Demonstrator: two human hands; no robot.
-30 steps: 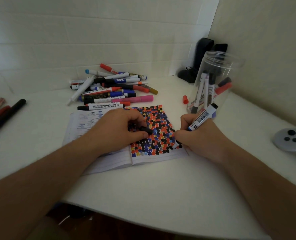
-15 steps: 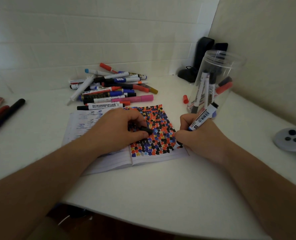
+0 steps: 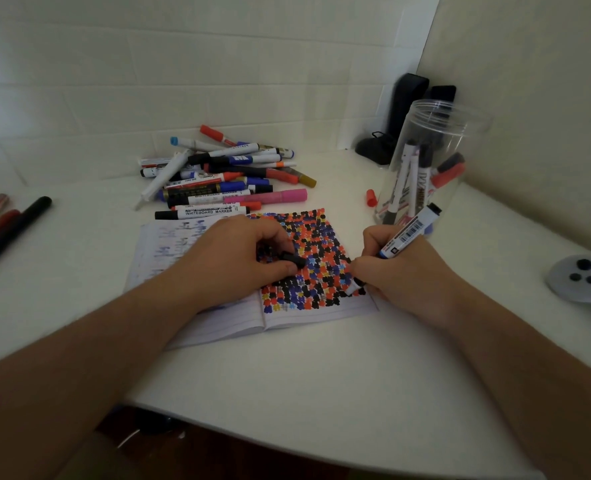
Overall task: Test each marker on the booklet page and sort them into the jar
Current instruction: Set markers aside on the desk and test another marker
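Right hand (image 3: 401, 271) grips marker (image 3: 408, 233), tip on booklet (image 3: 307, 313); left hand (image 3: 238, 261) pinches black cap (image 3: 292, 260).

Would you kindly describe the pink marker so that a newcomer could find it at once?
Start at the open booklet in the middle of the white table, then look just beyond its far edge to the heap of markers. The pink marker lies near the heap's front right edge, pointing right; it is the only all-pink one, stubbier than its white-barrelled neighbours.
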